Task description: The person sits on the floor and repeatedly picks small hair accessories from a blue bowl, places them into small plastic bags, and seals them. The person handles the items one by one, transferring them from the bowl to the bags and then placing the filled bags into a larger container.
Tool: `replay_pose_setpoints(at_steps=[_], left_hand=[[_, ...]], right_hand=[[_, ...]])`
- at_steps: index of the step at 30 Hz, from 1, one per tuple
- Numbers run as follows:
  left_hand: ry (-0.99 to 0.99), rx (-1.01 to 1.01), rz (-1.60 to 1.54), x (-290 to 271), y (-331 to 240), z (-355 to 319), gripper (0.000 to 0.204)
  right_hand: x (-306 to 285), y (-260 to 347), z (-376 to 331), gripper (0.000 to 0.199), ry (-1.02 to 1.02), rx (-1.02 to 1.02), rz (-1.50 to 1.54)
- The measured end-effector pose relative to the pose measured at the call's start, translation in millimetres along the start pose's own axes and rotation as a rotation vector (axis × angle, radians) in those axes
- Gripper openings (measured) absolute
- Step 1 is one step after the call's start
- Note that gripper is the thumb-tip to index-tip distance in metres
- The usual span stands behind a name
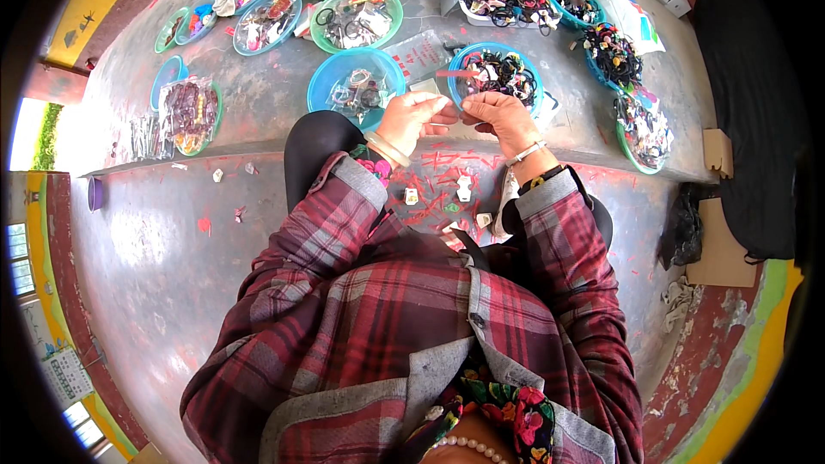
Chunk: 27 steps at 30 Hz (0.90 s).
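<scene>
Pinching a small pale piece (453,109) between them, the fingers of the left hand (411,118) and right hand (501,116) meet fingertip to fingertip — closed on it above the bench (258,94) edge. At twelve o'clock sits a blue bowl (496,74) of dark hair ties; at ten o'clock, another blue bowl (356,79).

Grey concrete floor (155,266), raised ledge (258,94); yellow-painted edging (94,0), bright daylight

Left hand (412,118) and right hand (497,116) pinched together
</scene>
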<state>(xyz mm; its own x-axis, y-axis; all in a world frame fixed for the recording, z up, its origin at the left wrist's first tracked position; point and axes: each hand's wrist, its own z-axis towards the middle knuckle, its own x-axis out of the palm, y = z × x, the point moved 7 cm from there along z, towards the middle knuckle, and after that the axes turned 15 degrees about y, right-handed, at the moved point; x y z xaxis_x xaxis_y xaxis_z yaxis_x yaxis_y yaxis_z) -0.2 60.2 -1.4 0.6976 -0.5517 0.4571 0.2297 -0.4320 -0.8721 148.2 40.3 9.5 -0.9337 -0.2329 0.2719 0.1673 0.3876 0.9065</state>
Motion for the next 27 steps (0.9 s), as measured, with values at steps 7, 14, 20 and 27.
replay_pose_setpoints(at_steps=[7,14,20,27], left_hand=[[0.007,0.004,0.007,0.8,-2.7,-1.3,0.023],[-0.013,0.040,-0.042,2.6,-6.1,-2.7,0.021],[-0.012,0.059,-0.075,5.9,-8.6,-3.7,0.021],[0.033,0.041,-0.043,6.7,-5.9,-1.9,0.021]], right_hand=[[1.1,-4.9,5.1,0.012,0.076,-0.020,-0.082],[3.7,2.8,3.3,0.010,0.043,-0.083,-0.059],[3.2,2.5,4.7,0.006,0.044,-0.121,-0.014],[4.8,3.6,4.7,0.005,0.051,-0.142,0.023]])
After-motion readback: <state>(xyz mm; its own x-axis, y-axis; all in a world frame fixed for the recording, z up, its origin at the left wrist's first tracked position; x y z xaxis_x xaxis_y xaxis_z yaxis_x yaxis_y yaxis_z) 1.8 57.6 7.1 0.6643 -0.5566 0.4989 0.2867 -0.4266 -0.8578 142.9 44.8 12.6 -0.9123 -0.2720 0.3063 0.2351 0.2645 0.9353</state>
